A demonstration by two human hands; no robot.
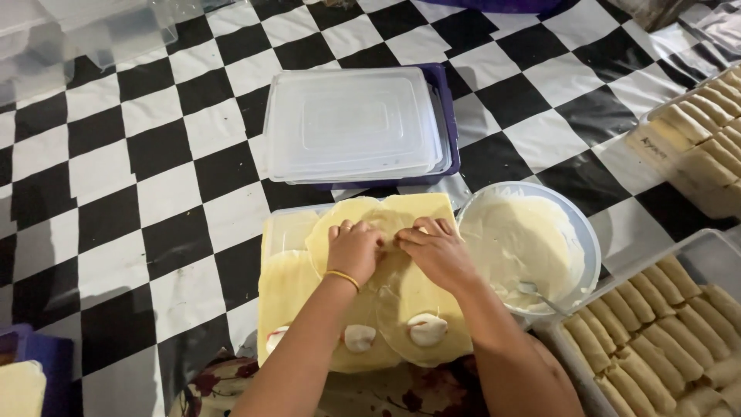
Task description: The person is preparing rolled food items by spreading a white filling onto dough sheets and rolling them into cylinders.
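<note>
Tabletop (154, 193): covered in a black-and-white checkered cloth that carries everything here.
Stacked lidded containers (355, 123): clear plastic lid over a dark blue box, lying beyond the hands.
Near tray of rolls (656, 332): clear tray at the right, packed with pale golden rolled pieces in rows.
Far tray of rolls (706, 135): a second tray at the upper right edge, also filled with rolls.
Bowl (575, 224): round, clear-rimmed, just right of the work board, holding pale cream with a spoon (532, 292) lying in it.
Work board (282, 232): pale surface in front of the person, laid with thin yellow crepes (417, 208) that overlap one another.
Filling dollops (427, 328): white lumps with a touch of red, sitting on the near edges of three crepes.
Left hand (353, 249): fingers curled down, pressing and pinching the crepe being folded at the middle of the board; a thin yellow band circles the wrist.
Right hand (436, 251): touching the left hand's fingertips, gripping the same crepe fold.
</note>
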